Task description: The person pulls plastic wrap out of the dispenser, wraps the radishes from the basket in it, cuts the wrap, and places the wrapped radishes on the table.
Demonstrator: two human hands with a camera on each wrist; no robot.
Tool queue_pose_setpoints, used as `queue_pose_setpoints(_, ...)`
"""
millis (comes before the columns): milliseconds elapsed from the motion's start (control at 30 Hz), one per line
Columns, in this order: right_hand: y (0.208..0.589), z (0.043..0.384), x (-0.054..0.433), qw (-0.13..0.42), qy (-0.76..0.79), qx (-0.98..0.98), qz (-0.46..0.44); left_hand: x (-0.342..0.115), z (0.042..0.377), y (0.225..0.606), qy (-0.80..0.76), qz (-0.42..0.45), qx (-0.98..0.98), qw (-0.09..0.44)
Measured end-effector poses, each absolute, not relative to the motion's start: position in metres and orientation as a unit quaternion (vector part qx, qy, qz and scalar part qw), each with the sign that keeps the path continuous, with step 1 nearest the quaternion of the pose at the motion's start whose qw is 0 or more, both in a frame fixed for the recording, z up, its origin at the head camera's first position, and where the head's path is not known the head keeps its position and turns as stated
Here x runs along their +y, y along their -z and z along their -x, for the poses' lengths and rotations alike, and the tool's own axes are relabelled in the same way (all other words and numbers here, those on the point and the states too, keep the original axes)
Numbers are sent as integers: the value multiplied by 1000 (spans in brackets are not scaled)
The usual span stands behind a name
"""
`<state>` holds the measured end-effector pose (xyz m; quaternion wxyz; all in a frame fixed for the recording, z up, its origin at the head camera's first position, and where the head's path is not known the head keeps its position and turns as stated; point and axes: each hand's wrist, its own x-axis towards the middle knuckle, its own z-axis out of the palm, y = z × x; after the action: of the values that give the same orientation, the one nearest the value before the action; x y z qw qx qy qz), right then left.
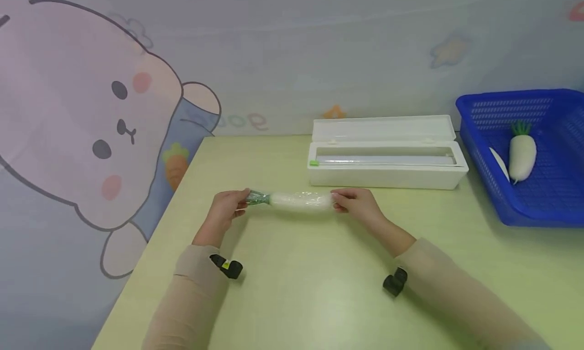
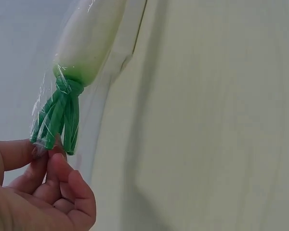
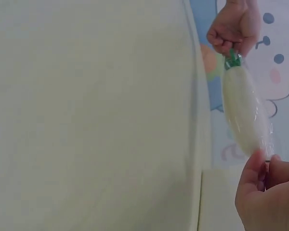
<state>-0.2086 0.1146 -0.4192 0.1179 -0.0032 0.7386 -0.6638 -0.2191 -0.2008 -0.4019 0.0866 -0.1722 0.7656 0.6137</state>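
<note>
Between my two hands a white radish with green leaf stubs is held lengthwise, wrapped in clear plastic film. My left hand pinches the film at the green leaf end, thumb against fingers, as the left wrist view shows beside the leaf stubs. At the opposite, tapered end, my right hand pinches the film between thumb and fingertips. In the right wrist view the wrapped radish stretches between both hands, its film shiny and close around the body.
Behind the radish stands a white film dispenser box, its lid raised and a roll inside. To the right, a blue basket holds a white radish with green leaves and another white piece. A printed cloth hangs behind the table.
</note>
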Motion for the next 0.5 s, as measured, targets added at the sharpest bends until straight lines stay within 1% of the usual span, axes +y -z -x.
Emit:
queue_pose_setpoints(200, 414, 234, 61, 121, 739, 663, -21, -246, 234, 396, -611, 188, 766, 70)
queue_pose_setpoints(367, 417, 251, 35, 122, 753, 645, -47, -267, 248, 403, -617, 195, 760, 62)
queue_pose_setpoints(500, 420, 257, 21, 120, 738, 661, -62, -277, 252, 412, -610, 219, 759, 64)
